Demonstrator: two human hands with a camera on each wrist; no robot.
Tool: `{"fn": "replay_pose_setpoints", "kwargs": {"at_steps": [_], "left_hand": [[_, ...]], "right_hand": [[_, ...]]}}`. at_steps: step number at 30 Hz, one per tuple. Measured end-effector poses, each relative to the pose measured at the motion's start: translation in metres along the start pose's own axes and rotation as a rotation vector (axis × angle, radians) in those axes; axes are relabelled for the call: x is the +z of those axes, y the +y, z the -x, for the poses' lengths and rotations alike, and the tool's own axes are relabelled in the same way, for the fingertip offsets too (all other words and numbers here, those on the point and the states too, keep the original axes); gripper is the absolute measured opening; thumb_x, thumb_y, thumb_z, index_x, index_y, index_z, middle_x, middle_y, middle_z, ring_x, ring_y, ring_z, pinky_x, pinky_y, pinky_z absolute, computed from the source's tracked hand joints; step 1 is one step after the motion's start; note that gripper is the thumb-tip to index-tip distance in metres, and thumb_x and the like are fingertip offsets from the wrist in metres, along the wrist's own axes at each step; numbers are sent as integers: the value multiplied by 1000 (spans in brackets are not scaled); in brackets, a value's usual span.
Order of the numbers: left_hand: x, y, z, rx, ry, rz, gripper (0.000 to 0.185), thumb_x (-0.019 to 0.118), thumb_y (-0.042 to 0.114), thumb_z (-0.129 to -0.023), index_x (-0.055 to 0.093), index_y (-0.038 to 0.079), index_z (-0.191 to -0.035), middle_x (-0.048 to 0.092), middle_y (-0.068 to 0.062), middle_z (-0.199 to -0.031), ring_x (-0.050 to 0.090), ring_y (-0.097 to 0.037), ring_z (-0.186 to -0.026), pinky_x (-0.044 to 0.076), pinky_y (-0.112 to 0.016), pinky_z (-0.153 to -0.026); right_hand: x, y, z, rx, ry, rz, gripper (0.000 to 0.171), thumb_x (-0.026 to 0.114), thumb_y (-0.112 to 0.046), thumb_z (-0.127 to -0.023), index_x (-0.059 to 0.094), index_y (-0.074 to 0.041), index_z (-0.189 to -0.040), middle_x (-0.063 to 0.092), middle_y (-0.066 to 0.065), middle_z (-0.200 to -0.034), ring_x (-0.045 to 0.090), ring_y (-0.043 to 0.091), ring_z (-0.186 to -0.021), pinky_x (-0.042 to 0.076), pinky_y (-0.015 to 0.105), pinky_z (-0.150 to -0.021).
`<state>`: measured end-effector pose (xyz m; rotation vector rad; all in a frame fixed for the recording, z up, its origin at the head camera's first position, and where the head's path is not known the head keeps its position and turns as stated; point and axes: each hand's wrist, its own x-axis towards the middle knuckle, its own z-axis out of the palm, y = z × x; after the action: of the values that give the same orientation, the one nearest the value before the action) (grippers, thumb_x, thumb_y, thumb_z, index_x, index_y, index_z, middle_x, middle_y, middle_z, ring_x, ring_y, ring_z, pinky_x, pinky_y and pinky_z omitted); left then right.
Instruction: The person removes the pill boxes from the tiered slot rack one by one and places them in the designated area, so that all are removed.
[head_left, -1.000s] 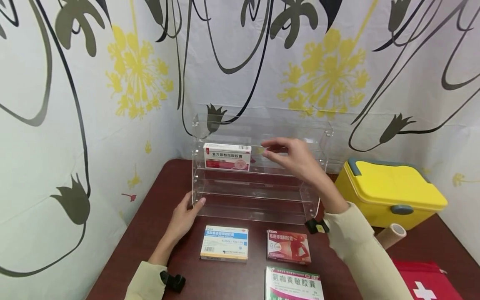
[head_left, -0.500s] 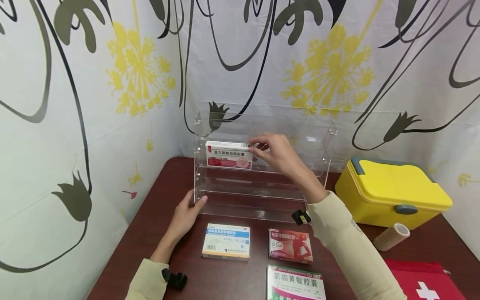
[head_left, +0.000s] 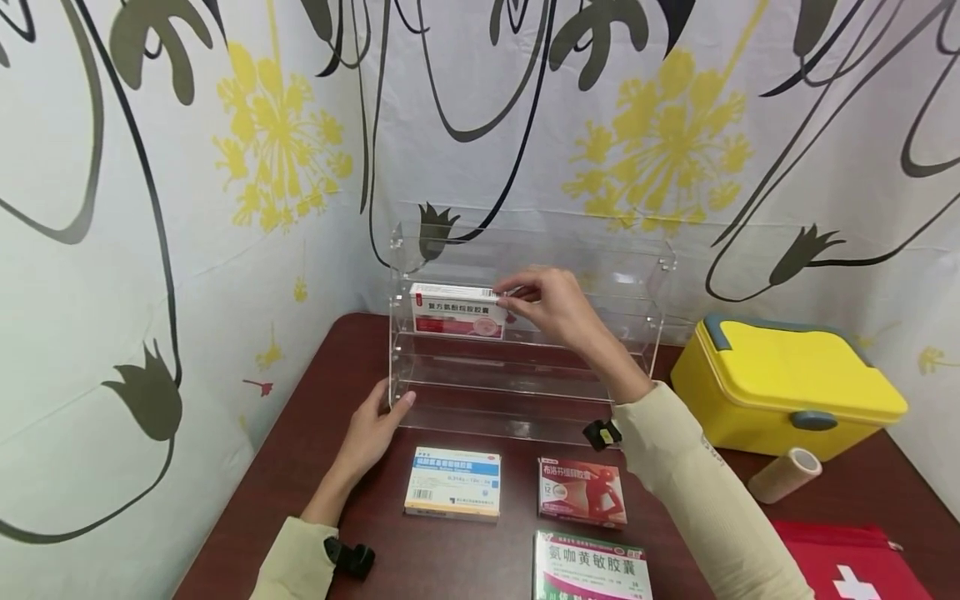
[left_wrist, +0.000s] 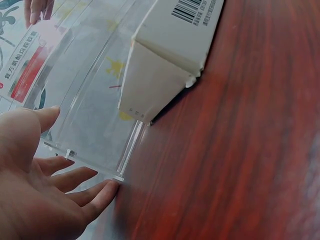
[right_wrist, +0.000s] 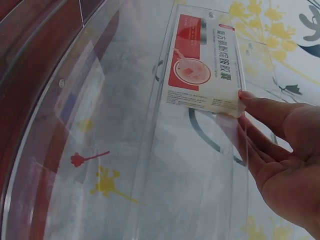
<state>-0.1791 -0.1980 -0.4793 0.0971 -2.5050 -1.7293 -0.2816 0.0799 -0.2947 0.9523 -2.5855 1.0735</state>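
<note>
A white and red medicine box [head_left: 458,312] stands upright at the left of an upper tier of the clear acrylic display rack [head_left: 510,385]. My right hand [head_left: 551,307] pinches the box's upper right corner. In the right wrist view, the thumb of that hand [right_wrist: 285,145] is on the corner of the box [right_wrist: 205,60], its fingers behind. My left hand [head_left: 375,425] holds the lower left side panel of the rack, thumb in front and fingers round the outside. The left wrist view shows this hand [left_wrist: 45,175] with its fingertips along the panel's edge.
On the table before the rack lie a blue and white medicine box [head_left: 453,483], a red one [head_left: 581,492] and a green and white one [head_left: 592,569]. To the right are a yellow storage box [head_left: 787,392], a cardboard tube [head_left: 785,475] and a red pouch [head_left: 847,558].
My right hand has moved left along the tier from beside the medicine box to its upper right corner, then stayed there. My left hand has kept its place on the rack.
</note>
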Motion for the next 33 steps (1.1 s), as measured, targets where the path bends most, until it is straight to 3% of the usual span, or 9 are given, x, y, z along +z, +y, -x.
{"fn": "replay_pose_setpoints", "kwargs": {"at_steps": [9, 13, 17, 22, 26, 33], "left_hand": [[2, -3, 1, 6, -1, 5, 69, 59, 60, -91, 40, 26, -148, 51, -11, -142, 59, -28, -116, 47, -47, -95], [1, -3, 2, 20, -5, 11, 69, 59, 58, -92, 39, 23, -149, 51, -13, -142, 59, -29, -116, 47, -47, -95], [0, -3, 3, 22, -12, 16, 70, 58, 59, -92, 38, 24, -149, 51, -12, -142, 57, -28, -118, 47, -47, -95], [-2, -5, 2, 24, -19, 24, 68, 58, 58, -92, 38, 25, -148, 50, -12, -142, 57, -28, -119, 48, -46, -95], [-3, -5, 1, 38, -18, 28, 68, 59, 56, -93, 39, 22, -148, 50, -14, -142, 58, -31, -118, 47, -47, -95], [-4, -4, -2, 36, -12, 8, 60, 60, 46, -96, 40, 23, -148, 54, -12, -138, 58, -28, -118, 46, -47, -95]], "right_hand": [[-1, 3, 1, -27, 93, -107, 15, 76, -12, -87, 76, -6, -101, 73, 6, -96, 70, 14, -78, 55, 23, -68], [-17, -10, 0, -116, 201, -171, 17, 76, -7, -86, 75, -1, -102, 71, 8, -98, 69, 17, -83, 56, 26, -71], [-37, -28, 3, -173, 251, -191, 16, 75, -8, -88, 75, -3, -103, 69, 4, -100, 69, 15, -86, 55, 26, -75], [-42, -46, 12, -186, 212, -153, 15, 74, -5, -88, 74, -1, -102, 70, 8, -100, 68, 18, -87, 54, 26, -76], [-35, -48, 25, -181, 173, -148, 16, 74, -1, -86, 74, 1, -102, 70, 9, -100, 68, 18, -85, 55, 26, -74], [9, -35, 89, -181, 79, -193, 23, 77, -1, -82, 74, -8, -104, 70, -1, -104, 67, 13, -89, 56, 27, -75]]}}
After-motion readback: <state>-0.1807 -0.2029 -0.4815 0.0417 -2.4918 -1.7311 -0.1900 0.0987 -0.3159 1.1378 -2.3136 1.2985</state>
